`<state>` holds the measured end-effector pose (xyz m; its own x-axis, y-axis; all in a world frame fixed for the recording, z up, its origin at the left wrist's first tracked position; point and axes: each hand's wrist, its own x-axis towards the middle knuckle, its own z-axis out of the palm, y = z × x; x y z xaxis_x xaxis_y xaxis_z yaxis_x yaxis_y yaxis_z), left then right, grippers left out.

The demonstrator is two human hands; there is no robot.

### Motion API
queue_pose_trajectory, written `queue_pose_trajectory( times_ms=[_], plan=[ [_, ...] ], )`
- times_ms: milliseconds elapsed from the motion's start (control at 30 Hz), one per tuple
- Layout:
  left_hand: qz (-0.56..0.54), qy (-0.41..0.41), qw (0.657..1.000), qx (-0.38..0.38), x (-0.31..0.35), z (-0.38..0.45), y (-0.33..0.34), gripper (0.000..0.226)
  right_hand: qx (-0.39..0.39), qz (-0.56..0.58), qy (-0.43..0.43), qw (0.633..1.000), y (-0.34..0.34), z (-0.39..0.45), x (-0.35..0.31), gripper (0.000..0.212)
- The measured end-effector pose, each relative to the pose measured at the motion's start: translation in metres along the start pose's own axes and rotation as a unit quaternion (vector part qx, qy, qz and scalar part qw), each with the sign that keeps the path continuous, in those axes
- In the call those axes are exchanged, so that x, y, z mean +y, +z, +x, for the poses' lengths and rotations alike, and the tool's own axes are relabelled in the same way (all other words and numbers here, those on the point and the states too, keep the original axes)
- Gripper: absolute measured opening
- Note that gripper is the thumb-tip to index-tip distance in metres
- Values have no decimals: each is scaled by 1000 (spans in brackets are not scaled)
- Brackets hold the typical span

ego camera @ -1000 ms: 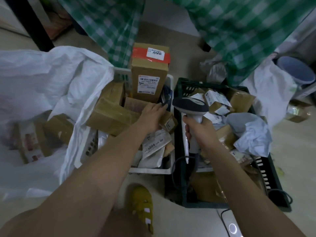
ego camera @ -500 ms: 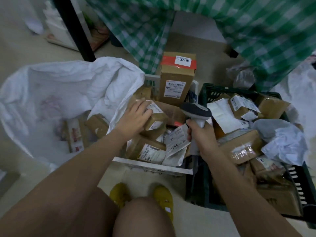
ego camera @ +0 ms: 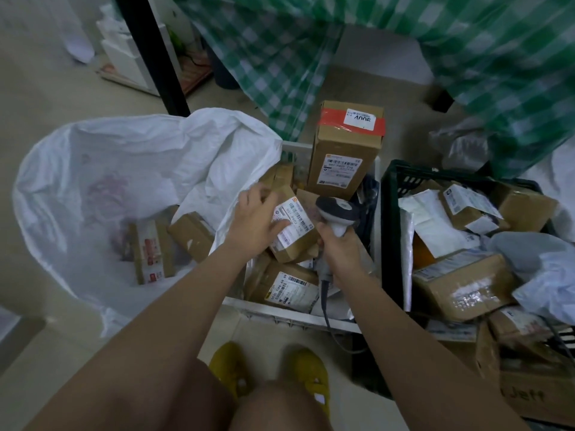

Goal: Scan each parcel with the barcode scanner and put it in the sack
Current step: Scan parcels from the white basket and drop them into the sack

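A small cardboard parcel [ego camera: 291, 233] is gripped by the left hand [ego camera: 256, 217] above the white basket [ego camera: 289, 314], label tilted up so it can be read by the barcode scanner [ego camera: 337, 213] clasped in the right hand [ego camera: 337, 251], the open white sack [ego camera: 124, 169] waiting just left

Green checked cloth [ego camera: 280, 57] overhead; yellow slippers [ego camera: 311, 377] (pair) on floor.

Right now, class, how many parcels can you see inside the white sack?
2: one long box standing at the left, one brown box beside it; others may be hidden under the folds.
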<state>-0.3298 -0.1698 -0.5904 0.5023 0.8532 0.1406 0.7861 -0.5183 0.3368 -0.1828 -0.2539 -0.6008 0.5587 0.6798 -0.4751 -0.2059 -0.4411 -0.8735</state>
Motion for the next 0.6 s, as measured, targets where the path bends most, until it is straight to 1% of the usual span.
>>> queue_pose_trajectory(
  times_ms=[67,100,133,167,233,300,367,400,433,500,567,600],
  plan=[
    [-49,-80,996,-7,-2,1,0,77,0,3,-2,1000,8,5,4,51],
    [-68,-112,991,-20,-2,1,-1,82,2,12,-1,1000,11,7,5,47],
    [-85,-137,986,-34,-4,1,-2,81,3,26,-1,1000,12,8,5,43],
    [-104,-153,982,-40,-7,1,-1,74,3,38,0,999,13,10,7,40],
    [-182,-181,966,-28,-10,-4,-1,55,8,54,-10,998,13,7,5,40],
    [-273,-209,939,-18,-10,-12,-6,44,35,56,-32,997,10,4,3,39],
    [-329,-242,912,-25,-8,-21,-13,43,60,60,-52,995,6,-2,-2,38],
    [-359,-265,894,-36,-8,-25,-17,43,60,67,-62,994,3,-6,-6,38],
    [-396,-289,870,-48,-9,-29,-21,46,52,69,-72,994,1,-10,-10,37],
    [-456,-327,824,-80,-11,-39,-28,59,24,41,-96,994,-4,-20,-20,34],
    [-473,-345,804,-103,-8,-50,-33,73,-8,13,-111,994,-11,-31,-30,29],
    [-475,-354,799,-106,-8,-56,-33,75,-21,14,-112,993,-14,-37,-34,24]
  ],
)
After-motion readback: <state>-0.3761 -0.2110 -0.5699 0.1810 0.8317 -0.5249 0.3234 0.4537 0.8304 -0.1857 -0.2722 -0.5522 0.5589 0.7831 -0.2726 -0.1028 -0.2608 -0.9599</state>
